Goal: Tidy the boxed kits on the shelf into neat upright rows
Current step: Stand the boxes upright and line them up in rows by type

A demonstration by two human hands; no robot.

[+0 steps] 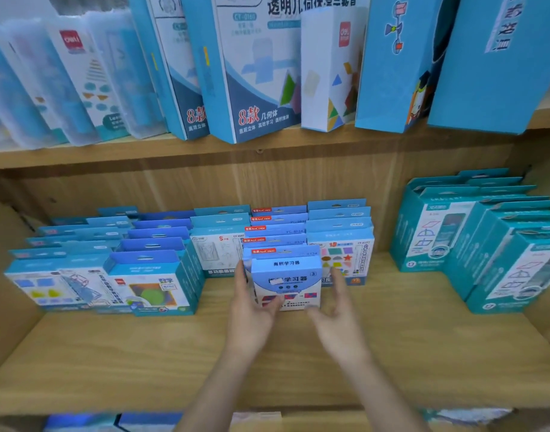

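One-handed — left hand point(251, 310) pinching the front area-learner box point(286, 275), right hand point(336, 316) loose-fingered beside — risks skewing it into the row behind point(276, 232).

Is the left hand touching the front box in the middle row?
Touching. In the head view the left hand grips the front box: thumb across its lower face, fingers up its left edge.

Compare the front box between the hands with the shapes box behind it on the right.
The front box stands further forward, held at its left edge by the left hand; the shapes box sits further back. The front box pictures red and blue blocks; the shapes box, many coloured shapes and a red star. Both stand upright, blue and white, faces forward.
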